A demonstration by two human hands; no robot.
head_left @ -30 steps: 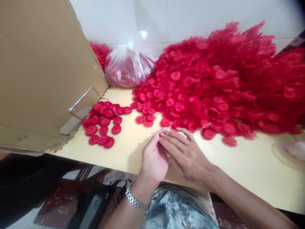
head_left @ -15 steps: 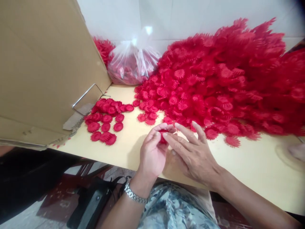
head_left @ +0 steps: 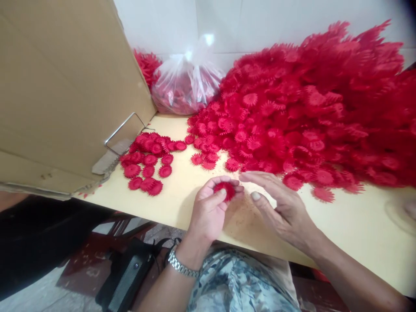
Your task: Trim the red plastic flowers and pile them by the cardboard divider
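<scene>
right hand (head_left: 286, 208) drawn aside — loosely open | left hand (head_left: 208, 213) — pinching red disc (head_left: 229, 190)

I see deep red on the fringed disc (head_left: 228, 190) mid-frame, the same red on the loose discs (head_left: 149, 159) left of centre, and brighter red across the heap (head_left: 292, 112), upper right. The cardboard (head_left: 65, 86), upper left, is tan; the tabletop (head_left: 354, 216), pale yellow; the cloth (head_left: 230, 277), bottom centre, pale with a blue-grey leafy print.

Left hand (head_left: 208, 212) curled, palm showing, thumb (head_left: 217, 199) pressed inward, and here's the right hand (head_left: 287, 212) just beside it, fingers (head_left: 266, 181) stretched, forearm (head_left: 354, 266) aslant!
</scene>
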